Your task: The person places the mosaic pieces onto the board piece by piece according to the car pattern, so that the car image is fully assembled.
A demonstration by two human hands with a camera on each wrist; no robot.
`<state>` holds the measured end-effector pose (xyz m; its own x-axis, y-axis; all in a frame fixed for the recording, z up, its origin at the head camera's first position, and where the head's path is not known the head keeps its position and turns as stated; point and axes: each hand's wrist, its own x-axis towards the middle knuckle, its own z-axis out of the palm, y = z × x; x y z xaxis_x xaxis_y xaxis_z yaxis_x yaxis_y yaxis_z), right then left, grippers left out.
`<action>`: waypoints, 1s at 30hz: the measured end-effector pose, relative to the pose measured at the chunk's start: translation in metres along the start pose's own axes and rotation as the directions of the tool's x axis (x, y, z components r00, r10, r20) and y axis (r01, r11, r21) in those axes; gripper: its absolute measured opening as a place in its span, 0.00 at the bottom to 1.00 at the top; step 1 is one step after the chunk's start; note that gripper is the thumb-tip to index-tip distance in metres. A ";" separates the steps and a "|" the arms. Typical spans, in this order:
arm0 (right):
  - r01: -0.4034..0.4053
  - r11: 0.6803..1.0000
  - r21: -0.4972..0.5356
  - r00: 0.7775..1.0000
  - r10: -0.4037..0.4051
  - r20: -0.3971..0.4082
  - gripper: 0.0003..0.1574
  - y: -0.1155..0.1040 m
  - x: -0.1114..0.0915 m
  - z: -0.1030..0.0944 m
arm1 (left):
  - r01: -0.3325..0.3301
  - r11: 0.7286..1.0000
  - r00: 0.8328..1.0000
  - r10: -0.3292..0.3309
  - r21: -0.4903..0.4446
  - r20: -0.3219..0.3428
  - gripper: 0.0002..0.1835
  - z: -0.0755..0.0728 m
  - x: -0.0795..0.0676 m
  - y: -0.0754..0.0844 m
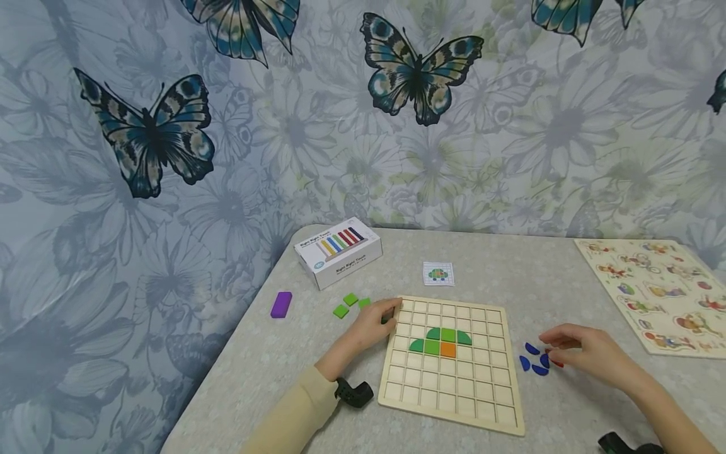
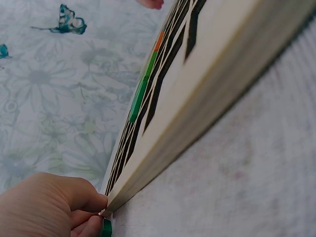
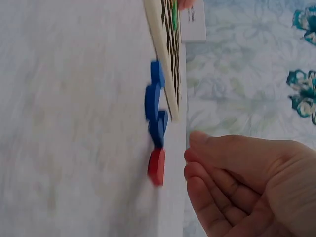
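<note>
The left hand [image 1: 368,326] pinches the wooden board [image 1: 447,367] near its far left corner. The right hand [image 1: 592,354], fingers loosely bent, is close to a red piece [image 3: 156,168]; bare table [image 1: 340,362] separates the blue pieces [image 1: 540,371] from the board's right edge.

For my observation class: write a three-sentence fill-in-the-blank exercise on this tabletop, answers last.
The left hand touches the wooden grid board, whose only non-green tile is ____.
The rectangular block left of the printed white box is ____.
Near the right hand, the half-round pieces closest to the board are ____.

Missing words: orange; purple; blue.
</note>
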<state>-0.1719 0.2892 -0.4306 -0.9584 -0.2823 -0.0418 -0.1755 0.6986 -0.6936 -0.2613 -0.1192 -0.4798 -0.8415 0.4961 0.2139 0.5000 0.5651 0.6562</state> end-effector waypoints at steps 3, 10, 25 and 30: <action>-0.009 0.996 -0.088 1.000 0.008 -0.014 0.19 0.011 -0.001 -0.001 | 0.007 1.000 1.000 -0.007 -0.006 -0.002 0.25 0.000 0.000 0.001; 0.021 0.974 -0.227 0.993 -0.047 -0.112 0.15 0.017 0.006 0.008 | -0.003 1.000 1.000 0.003 -0.003 -0.008 0.25 -0.003 -0.002 0.004; 0.046 0.977 -0.206 0.977 -0.087 -0.193 0.19 0.028 0.016 0.011 | 0.015 1.000 1.000 -0.015 -0.003 0.008 0.25 -0.003 -0.003 0.007; 0.076 0.969 -0.235 0.972 -0.124 -0.198 0.18 0.030 0.014 0.012 | 0.009 1.000 1.000 -0.009 -0.013 0.006 0.25 -0.002 -0.002 0.005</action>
<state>-0.1883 0.2982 -0.4610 -0.9547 -0.2310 0.1877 -0.2955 0.8104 -0.5059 -0.2573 -0.1185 -0.4753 -0.8446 0.4952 0.2034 0.4897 0.5609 0.6675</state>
